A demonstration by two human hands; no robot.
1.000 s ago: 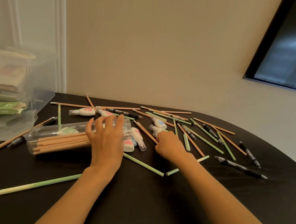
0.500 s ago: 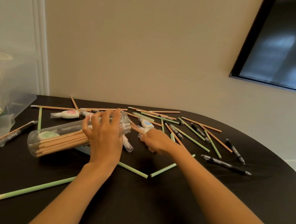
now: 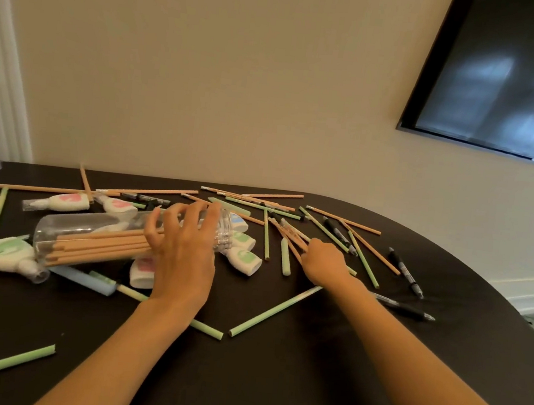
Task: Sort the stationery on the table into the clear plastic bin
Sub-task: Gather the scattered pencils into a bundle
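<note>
Several tan pencils (image 3: 285, 235) could have slipped from the right hand (image 3: 325, 264), which pinched only their near ends in a crossing tangle, and the clear plastic bin (image 3: 92, 225), lying on its side on the table (image 3: 273, 384) left of centre with pencils inside, looked likely to roll or spill. The left hand (image 3: 184, 253) arched over the bin's mouth end, fingers curled round it, gripping it

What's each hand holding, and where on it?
Left hand grips the clear jar near its threaded mouth. Right hand grips tan pencils at their near ends.
</note>
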